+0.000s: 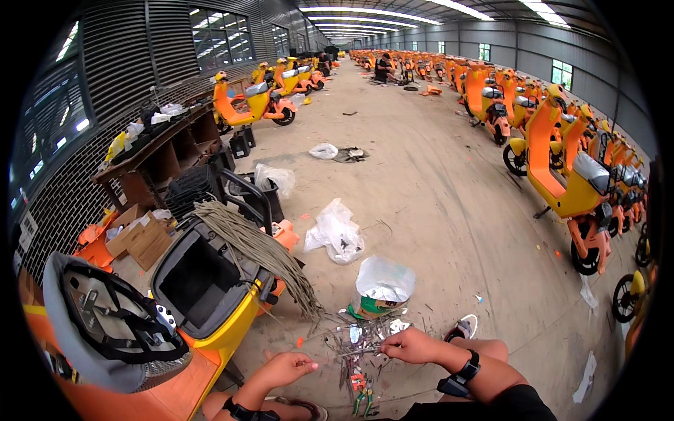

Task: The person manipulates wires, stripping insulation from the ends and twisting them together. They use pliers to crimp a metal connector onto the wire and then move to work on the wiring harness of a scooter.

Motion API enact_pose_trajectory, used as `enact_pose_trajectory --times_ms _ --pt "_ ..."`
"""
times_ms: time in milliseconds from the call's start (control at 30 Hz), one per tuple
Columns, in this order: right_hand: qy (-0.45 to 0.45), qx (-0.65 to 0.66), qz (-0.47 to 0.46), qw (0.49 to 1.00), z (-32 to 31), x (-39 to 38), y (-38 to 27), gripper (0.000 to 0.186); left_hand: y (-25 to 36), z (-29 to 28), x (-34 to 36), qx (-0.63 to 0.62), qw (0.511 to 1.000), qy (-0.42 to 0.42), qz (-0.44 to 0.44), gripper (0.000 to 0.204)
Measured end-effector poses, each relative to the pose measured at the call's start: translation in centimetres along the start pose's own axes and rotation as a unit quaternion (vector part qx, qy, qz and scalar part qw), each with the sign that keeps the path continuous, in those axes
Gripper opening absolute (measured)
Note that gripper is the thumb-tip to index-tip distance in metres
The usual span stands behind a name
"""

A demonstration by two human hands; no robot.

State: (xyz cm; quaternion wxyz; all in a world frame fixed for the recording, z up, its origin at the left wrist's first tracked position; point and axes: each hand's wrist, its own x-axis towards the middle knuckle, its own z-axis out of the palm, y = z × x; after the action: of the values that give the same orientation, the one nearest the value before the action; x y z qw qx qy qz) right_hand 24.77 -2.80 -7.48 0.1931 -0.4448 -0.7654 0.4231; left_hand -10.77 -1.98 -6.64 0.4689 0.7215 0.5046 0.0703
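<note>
My right hand (411, 346) is closed in a pinch on a thin rod-like piece (364, 351) that points left above the floor litter. My left hand (286, 368) sits to the left of it, thumb and forefinger drawn together; whatever they hold, if anything, is too small to make out. Between and beyond the hands lies a scattered heap of thin dark strips (339, 342) and small scraps. Closer to me lie pliers (364, 401) with green handles, beside a small red-orange item (359, 382). An open white-lined bag (385, 281) with a green lower part stands just past the heap.
At my left stands a yellow-orange scooter (242, 316) with its grey seat (95, 323) tipped up and storage bin (200, 277) exposed. A bundle of long grey-brown strands (256, 245) drapes over it. Clear plastic bags (335, 231) litter the floor. Scooters (562, 175) line the right.
</note>
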Motion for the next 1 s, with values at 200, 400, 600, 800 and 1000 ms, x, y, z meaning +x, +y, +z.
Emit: enact_pose_trajectory --times_ms 200,400,600,800,1000 --pt "0.021 -0.038 -0.015 0.999 -0.8 -0.5 -0.2 0.024 1.5 0.2 0.4 -0.011 1.000 -0.006 -0.012 0.030" --pt "0.020 0.019 0.038 0.999 -1.2 -0.2 -1.0 0.033 2.4 0.3 0.4 -0.047 0.995 0.064 -0.063 0.030" --pt "0.029 0.039 0.075 0.996 -2.2 -0.3 -1.9 0.040 2.3 0.6 0.5 -0.127 0.984 0.123 -0.032 0.032" --pt "0.100 0.016 0.131 0.986 -1.8 0.4 2.1 0.052 2.6 -0.6 1.2 -0.372 0.911 0.171 -0.053 0.031" --pt "0.162 0.192 0.250 0.935 -0.4 0.5 11.9 0.059 1.5 -1.3 1.4 -0.466 0.857 0.218 -0.036 0.030"
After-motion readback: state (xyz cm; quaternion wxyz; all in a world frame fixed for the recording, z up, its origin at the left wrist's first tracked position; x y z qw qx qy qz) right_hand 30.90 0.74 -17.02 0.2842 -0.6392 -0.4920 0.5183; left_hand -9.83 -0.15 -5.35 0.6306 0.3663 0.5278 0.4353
